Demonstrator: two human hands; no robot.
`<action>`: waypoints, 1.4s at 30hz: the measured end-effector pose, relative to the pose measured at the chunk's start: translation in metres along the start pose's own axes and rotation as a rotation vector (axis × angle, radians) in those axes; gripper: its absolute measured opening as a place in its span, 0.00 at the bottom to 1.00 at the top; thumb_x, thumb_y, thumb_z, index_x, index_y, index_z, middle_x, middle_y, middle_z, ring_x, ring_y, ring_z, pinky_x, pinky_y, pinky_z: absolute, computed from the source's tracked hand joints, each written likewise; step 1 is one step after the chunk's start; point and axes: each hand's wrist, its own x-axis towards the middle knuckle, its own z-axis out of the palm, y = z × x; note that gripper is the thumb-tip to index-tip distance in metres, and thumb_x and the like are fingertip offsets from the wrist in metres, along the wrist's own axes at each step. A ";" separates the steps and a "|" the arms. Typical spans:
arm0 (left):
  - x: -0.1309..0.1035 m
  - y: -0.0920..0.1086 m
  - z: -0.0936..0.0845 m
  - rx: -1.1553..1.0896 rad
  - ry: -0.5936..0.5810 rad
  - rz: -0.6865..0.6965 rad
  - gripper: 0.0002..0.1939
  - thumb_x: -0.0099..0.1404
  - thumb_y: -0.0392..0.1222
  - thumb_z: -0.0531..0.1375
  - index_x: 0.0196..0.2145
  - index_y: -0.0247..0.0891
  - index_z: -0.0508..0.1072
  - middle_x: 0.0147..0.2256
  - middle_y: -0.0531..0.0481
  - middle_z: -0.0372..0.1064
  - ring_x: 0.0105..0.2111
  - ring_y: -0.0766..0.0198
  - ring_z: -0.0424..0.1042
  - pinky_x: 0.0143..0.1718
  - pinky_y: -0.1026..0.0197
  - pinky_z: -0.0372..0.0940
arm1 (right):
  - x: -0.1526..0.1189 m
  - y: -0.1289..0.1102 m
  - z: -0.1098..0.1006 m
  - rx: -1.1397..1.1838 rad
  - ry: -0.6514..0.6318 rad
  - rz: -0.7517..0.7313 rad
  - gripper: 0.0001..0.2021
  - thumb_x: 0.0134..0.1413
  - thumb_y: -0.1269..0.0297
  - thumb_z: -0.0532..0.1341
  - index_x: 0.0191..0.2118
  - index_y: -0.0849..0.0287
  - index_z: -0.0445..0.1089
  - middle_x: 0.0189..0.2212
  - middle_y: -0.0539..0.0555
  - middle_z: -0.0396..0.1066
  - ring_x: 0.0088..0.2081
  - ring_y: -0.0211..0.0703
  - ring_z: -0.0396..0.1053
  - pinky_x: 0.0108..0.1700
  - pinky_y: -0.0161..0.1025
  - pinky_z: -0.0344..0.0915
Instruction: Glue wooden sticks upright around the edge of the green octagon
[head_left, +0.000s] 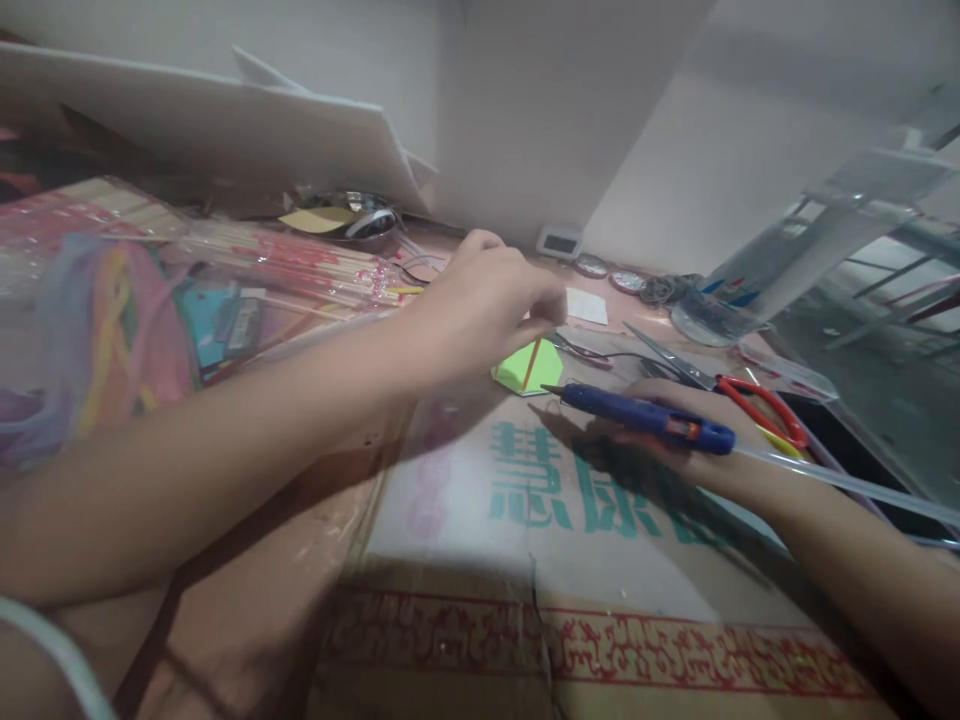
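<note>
My left hand (510, 290) is closed, its thumb and fingers pinched at the top of a thin brown stick (532, 362). The stick's lower end meets a bright green many-sided piece of paper or card (548, 372) lying flat on the work surface. In my right hand (694, 402) is a blue hot glue gun (626, 408), its nozzle pointing left at the green piece, close to the stick's foot. A see-through glue stick (840, 487) runs out of the gun's back. Part of the green piece is hidden behind my left hand.
A printed cardboard sheet (465, 480) lies under the work. Red-handled scissors (765, 405), a dark phone-like slab (862, 465) and a clear plastic jug (727, 300) stand or lie right. Bagged sticks (292, 262), colourful strips (112, 320) and a metal bowl (360, 225) are left and behind.
</note>
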 end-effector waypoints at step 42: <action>0.004 -0.006 0.000 0.031 -0.018 -0.035 0.08 0.67 0.38 0.58 0.35 0.41 0.79 0.32 0.54 0.78 0.36 0.60 0.73 0.55 0.48 0.55 | 0.015 -0.001 0.023 -0.174 0.065 -0.051 0.17 0.57 0.43 0.64 0.33 0.53 0.73 0.27 0.53 0.78 0.27 0.47 0.74 0.27 0.40 0.61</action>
